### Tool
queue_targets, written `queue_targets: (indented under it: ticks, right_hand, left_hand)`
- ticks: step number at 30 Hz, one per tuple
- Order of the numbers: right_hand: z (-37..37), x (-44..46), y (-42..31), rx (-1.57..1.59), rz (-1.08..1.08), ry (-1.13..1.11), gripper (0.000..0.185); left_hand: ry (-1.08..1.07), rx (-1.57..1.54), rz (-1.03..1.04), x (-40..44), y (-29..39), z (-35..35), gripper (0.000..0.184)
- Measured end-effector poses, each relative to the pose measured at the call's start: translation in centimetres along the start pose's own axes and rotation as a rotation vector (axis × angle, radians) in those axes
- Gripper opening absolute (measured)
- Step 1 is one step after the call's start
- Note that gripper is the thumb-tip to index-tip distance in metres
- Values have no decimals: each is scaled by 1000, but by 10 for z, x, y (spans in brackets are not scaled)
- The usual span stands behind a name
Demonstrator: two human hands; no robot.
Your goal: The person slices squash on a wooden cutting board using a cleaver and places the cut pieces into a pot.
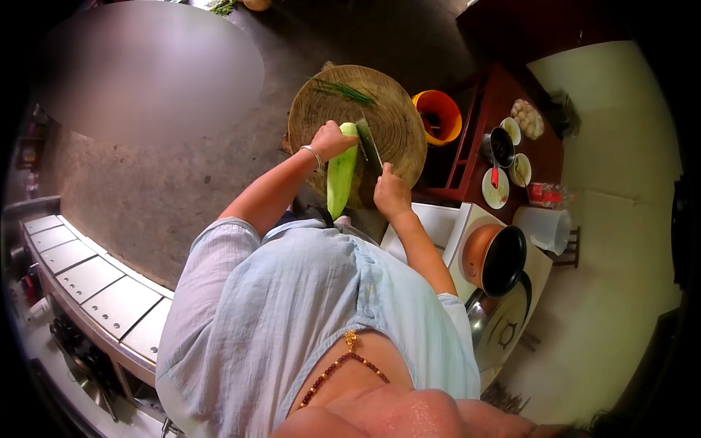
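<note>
Left hand (334,141): you have it closed around the upper part of the gourd (340,179).
Right hand (393,193): you grip the cleaver (370,144), blade just right of the gourd.
Gourd: pale green, over the near edge of the block (398,109), its lower end toward your lap.
Greens (349,92): on the block, near its far edge.
Bucket (455,117): orange, beside the block's right edge.

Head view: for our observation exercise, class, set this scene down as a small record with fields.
Left hand: holds pale green gourd near its far end
Right hand: grips cleaver, blade beside the gourd
Work surface: round wooden block
Also on block: thin green stalks
Beside block: orange bucket
Off to the right: copper-coloured pan, dark inside
</note>
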State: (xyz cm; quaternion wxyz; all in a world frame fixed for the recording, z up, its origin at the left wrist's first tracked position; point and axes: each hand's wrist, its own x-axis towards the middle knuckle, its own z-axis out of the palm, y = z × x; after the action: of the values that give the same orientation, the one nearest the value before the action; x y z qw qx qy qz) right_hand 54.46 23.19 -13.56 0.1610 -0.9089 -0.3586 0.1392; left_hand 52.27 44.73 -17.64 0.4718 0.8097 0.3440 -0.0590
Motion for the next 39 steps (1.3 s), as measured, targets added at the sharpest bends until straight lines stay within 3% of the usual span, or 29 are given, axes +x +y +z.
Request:
queue_targets:
  ticks: [2, 6, 14, 21, 24, 30, 34, 39]
  right_hand:
    - [-5, -2, -5, -24, -6, 6, 19]
    - [-13, -3, -11, -33, -7, 13, 20]
    - [8, 15, 5, -116, -12, -31, 21]
    - [-26, 12, -20, -63, 9, -31, 19]
    - [10, 25, -4, -151, 33, -61, 21]
    - [-28, 16, -25, 10, -17, 12, 20]
    - [10, 28, -5, -162, 7, -71, 21]
    - [-29, 22, -25, 21, -30, -30, 22]
  left_hand:
    - [25, 48, 25, 1, 3, 3, 71]
    - [-174, -61, 112, -31, 37, -34, 76]
    - [-179, 32, 145, -28, 37, -34, 78]
    - [-179, 15, 154, -30, 36, -36, 79]
    - [-209, 46, 126, -31, 42, -38, 79]
    - [-154, 20, 170, -26, 31, -30, 81]
    - [-149, 17, 180, -30, 39, -34, 80]
    - [-139, 4, 199, -25, 28, -30, 77]
